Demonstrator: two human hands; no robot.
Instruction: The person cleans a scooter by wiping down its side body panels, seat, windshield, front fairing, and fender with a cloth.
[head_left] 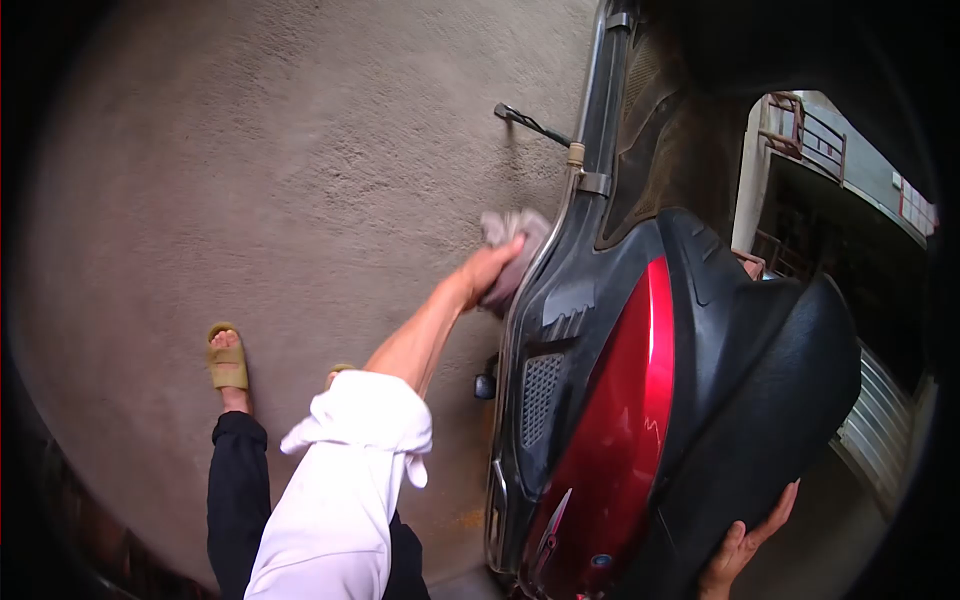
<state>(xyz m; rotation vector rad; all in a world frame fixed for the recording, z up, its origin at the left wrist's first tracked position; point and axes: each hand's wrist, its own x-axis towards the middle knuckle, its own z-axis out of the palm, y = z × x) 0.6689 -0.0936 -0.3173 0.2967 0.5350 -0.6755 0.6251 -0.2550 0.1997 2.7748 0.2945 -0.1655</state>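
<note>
My left hand (488, 272), below a rolled white sleeve, is closed on a crumpled grey cloth (520, 262). The cloth is at the metal side rail (545, 255) of a scooter and looks slightly blurred. Beside the rail are the scooter's black lower trim (570, 300) and glossy red side panel (620, 430). At the lower right, my right hand (745, 548) lies against the far edge of the black seat (760, 420), its fingers stretched out and holding nothing. Part of that hand is cut off by the frame's bottom edge.
A side stand (530, 122) juts from the scooter over the rough concrete floor (300, 180). A foot in an olive sandal (228, 365) stands at the left. A dark footpeg (485, 386) sticks out below the rail. Beyond the seat are a corrugated metal sheet (875, 420) and a rusty frame (800, 125).
</note>
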